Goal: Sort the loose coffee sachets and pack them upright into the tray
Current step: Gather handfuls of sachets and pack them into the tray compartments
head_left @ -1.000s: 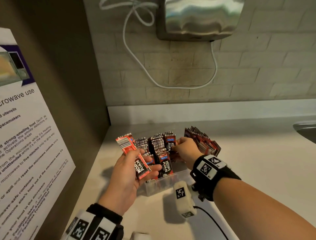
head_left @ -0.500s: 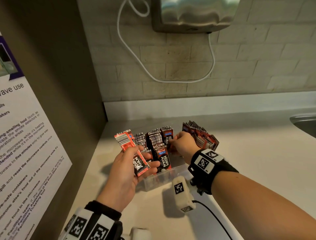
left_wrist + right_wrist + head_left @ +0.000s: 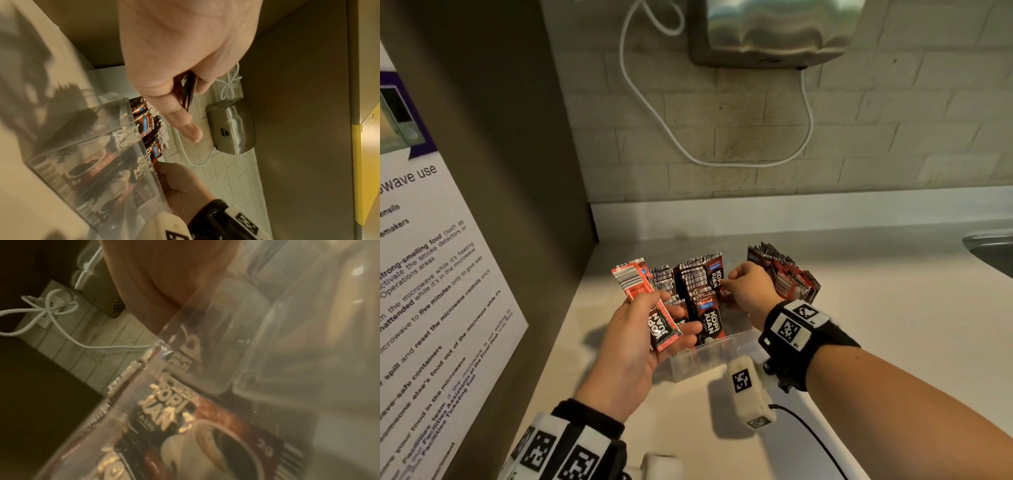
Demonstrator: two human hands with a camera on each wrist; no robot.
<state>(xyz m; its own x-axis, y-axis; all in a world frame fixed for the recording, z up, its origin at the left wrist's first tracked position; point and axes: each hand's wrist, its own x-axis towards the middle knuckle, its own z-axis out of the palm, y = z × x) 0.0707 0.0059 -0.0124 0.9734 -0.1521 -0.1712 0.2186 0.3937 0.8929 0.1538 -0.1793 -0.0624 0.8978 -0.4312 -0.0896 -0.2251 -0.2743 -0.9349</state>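
pale countertop point(image 3: 859, 325) under a brick-tiled wall, with a steel wall unit point(image 3: 774, 31) and its white cord point(image 3: 722, 161) overhead, is where i have the clear plastic tray point(image 3: 702, 359) standing, in the corner beside a dark cabinet side carrying a microwave notice point(image 3: 431, 274).

my left hand point(image 3: 626, 349) grips a small stack of kopi juan sachets point(image 3: 650, 305): the thumb lies across the printed face and the fingers curl behind it. i judge it is held there as a ready supply, just short of the tray's near wall. the stack's long axis runs diagonally, barcode end up and away from my fingertips, brand end down toward the palm.

my right hand point(image 3: 750, 291) reaches into the tray with fingers curled at the standing sachets point(image 3: 702, 284), apparently pinching or steadying one; the contact itself is hidden, so i cannot tell the hold for certain. those packed sachets stand upright, long axis vertical, barcode edges on top, so the rows stay tight. beyond my right knuckles another fanned bundle of sachets point(image 3: 784, 274) stands, leaning.
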